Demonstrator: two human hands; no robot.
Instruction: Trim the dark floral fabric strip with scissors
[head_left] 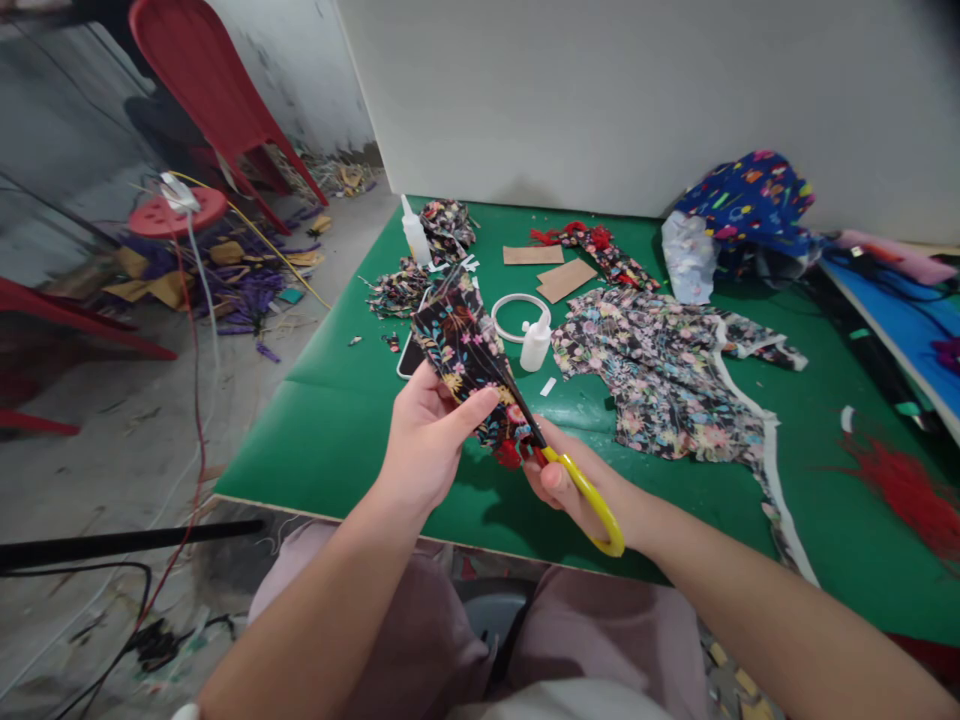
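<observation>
Dead center of the frame, the left hand (pixel 424 435) has its fingers pinched shut on a folded piece of black floral fabric (pixel 469 365), while the right hand (pixel 574 490) is curled through the handles of yellow scissors (pixel 581 490) whose blades sit against the cloth. Just above, on the green table (pixel 330 420), a small white squeeze bottle (pixel 535 340) stands upright touching a white ring (pixel 517 315). A taller glue bottle (pixel 414 232) stands toward the upper left by fabric scraps (pixel 397 290); can't tell what's inside either bottle.

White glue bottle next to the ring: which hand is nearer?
Right. The right hand, holding the scissors, sits just below the glue bottle; the left hand, holding floral fabric, is further left.
</observation>
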